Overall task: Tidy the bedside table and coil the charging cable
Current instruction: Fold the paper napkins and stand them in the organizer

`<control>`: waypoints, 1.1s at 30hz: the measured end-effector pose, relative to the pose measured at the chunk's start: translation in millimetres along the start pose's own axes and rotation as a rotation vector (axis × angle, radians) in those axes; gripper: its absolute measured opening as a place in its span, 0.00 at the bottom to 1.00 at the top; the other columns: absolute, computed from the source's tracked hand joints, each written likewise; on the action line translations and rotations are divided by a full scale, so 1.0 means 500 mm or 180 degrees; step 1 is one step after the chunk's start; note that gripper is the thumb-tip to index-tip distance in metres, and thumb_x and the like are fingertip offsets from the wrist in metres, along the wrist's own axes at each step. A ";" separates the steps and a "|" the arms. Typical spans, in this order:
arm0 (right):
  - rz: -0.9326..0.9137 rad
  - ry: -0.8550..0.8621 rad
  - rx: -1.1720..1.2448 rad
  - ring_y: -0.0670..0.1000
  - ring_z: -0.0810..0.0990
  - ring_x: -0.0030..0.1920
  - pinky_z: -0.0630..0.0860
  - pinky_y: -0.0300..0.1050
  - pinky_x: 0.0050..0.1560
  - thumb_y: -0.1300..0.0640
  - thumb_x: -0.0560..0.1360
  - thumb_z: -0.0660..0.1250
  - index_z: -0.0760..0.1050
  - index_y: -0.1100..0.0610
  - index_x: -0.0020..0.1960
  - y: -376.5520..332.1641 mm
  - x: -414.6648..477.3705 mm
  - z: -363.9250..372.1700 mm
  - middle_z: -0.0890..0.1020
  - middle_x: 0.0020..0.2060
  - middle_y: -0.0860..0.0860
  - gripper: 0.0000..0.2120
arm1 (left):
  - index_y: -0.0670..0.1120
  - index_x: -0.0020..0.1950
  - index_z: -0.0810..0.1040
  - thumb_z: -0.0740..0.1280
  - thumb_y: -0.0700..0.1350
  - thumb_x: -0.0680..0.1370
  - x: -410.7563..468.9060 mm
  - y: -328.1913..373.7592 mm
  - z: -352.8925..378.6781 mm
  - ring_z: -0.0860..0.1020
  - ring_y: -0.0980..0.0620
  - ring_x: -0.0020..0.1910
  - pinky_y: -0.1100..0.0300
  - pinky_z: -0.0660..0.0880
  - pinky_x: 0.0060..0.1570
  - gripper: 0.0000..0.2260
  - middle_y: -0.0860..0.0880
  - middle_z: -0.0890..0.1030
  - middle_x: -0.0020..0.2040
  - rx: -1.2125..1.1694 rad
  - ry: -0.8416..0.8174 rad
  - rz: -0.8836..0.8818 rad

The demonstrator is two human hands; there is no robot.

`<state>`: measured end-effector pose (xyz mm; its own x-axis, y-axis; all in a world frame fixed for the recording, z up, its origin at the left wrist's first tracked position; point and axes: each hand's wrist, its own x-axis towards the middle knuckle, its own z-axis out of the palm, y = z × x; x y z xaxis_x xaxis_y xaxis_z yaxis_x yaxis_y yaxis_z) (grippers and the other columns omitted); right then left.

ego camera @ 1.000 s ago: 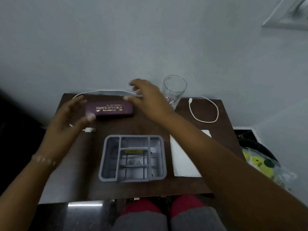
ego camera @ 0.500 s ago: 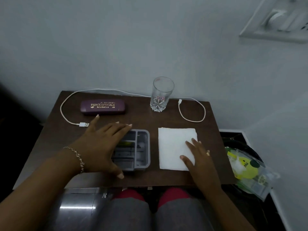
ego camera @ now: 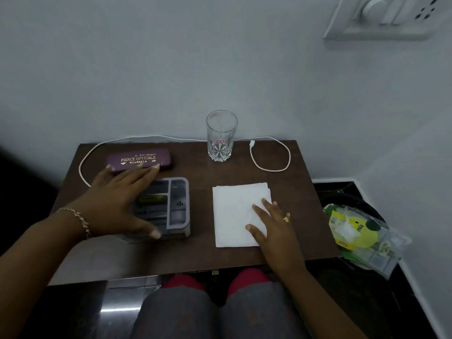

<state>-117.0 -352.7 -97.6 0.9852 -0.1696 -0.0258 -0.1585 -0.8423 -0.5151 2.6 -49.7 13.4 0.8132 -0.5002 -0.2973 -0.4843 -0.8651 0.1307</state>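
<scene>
Cable behind glass, left hand on organiser

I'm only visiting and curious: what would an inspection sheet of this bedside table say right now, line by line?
Surface: brown wooden table.
Job's things: purple glasses case back left; glass back centre, looks empty; grey divided tray front left; white napkin front right.
Clutter: nothing seen.
Hands: left hand spread over the tray, fingertips at the case; right hand flat on the napkin.
Cables: white cable uncoiled, looping left, running along the back edge behind the glass, looping right.
Surroundings: grey wall; socket plate top right; yellow-green packet right of the table.
</scene>
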 end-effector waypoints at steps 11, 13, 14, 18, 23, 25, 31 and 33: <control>0.0626 0.0624 0.0724 0.54 0.77 0.55 0.73 0.60 0.59 0.52 0.76 0.66 0.77 0.51 0.61 0.038 0.129 -0.050 0.76 0.57 0.53 0.15 | 0.62 0.61 0.73 0.66 0.56 0.74 0.001 0.338 0.114 0.75 0.67 0.51 0.71 0.74 0.46 0.15 0.64 0.76 0.55 -0.2891 0.0751 0.0066; 0.0655 0.0501 0.0652 0.54 0.76 0.56 0.71 0.62 0.61 0.50 0.76 0.65 0.78 0.50 0.58 0.041 0.150 -0.052 0.76 0.57 0.52 0.12 | 0.57 0.61 0.75 0.67 0.52 0.74 0.025 0.364 0.146 0.77 0.65 0.47 0.75 0.72 0.43 0.15 0.59 0.79 0.54 -0.3288 0.0577 -0.0245; 0.0664 0.0478 0.0671 0.53 0.76 0.56 0.70 0.62 0.61 0.50 0.76 0.65 0.80 0.49 0.55 0.040 0.158 -0.054 0.77 0.56 0.51 0.10 | 0.55 0.61 0.76 0.67 0.51 0.74 0.035 0.372 0.158 0.77 0.64 0.46 0.77 0.71 0.42 0.15 0.57 0.79 0.54 -0.3380 0.0499 -0.0355; 0.0514 0.0594 0.0735 0.50 0.77 0.53 0.73 0.60 0.59 0.52 0.74 0.68 0.82 0.49 0.48 0.041 0.164 -0.052 0.79 0.51 0.49 0.05 | 0.54 0.60 0.75 0.67 0.49 0.75 0.062 0.375 0.191 0.76 0.62 0.47 0.76 0.72 0.42 0.14 0.55 0.78 0.54 -0.3677 0.0428 -0.0643; 0.0088 0.0977 0.1050 0.45 0.75 0.55 0.67 0.25 0.54 0.59 0.72 0.71 0.83 0.55 0.47 0.043 0.144 -0.047 0.78 0.55 0.49 0.06 | 0.52 0.54 0.77 0.67 0.44 0.75 0.063 0.375 0.208 0.79 0.58 0.39 0.65 0.77 0.37 0.08 0.51 0.79 0.49 -0.4146 0.0690 -0.0798; -0.0019 0.1130 0.1212 0.44 0.73 0.55 0.64 0.21 0.53 0.61 0.71 0.72 0.84 0.56 0.46 0.041 0.136 -0.047 0.77 0.55 0.48 0.05 | 0.49 0.52 0.79 0.67 0.43 0.76 0.067 0.364 0.210 0.77 0.60 0.35 0.65 0.76 0.34 0.06 0.51 0.79 0.44 -0.4081 0.1133 -0.0959; -0.0246 0.1224 0.1398 0.43 0.73 0.55 0.66 0.26 0.56 0.60 0.73 0.70 0.83 0.52 0.48 0.049 0.119 -0.056 0.74 0.55 0.48 0.06 | 0.48 0.52 0.78 0.66 0.38 0.75 0.084 0.330 0.217 0.74 0.58 0.40 0.73 0.71 0.40 0.08 0.49 0.75 0.44 -0.3774 0.2056 -0.1154; -0.0211 0.1246 0.1343 0.43 0.73 0.53 0.66 0.25 0.54 0.61 0.72 0.71 0.83 0.53 0.46 0.055 0.116 -0.057 0.73 0.54 0.48 0.05 | 0.47 0.52 0.78 0.66 0.38 0.75 0.087 0.332 0.220 0.74 0.56 0.42 0.75 0.70 0.40 0.08 0.51 0.74 0.45 -0.3678 0.2044 -0.1138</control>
<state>-65.9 -400.2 -88.9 0.8818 -0.3675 0.2956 0.0217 -0.5944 -0.8038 -77.7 -210.9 -81.8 0.9944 0.0995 -0.0358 0.0669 -0.3298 0.9417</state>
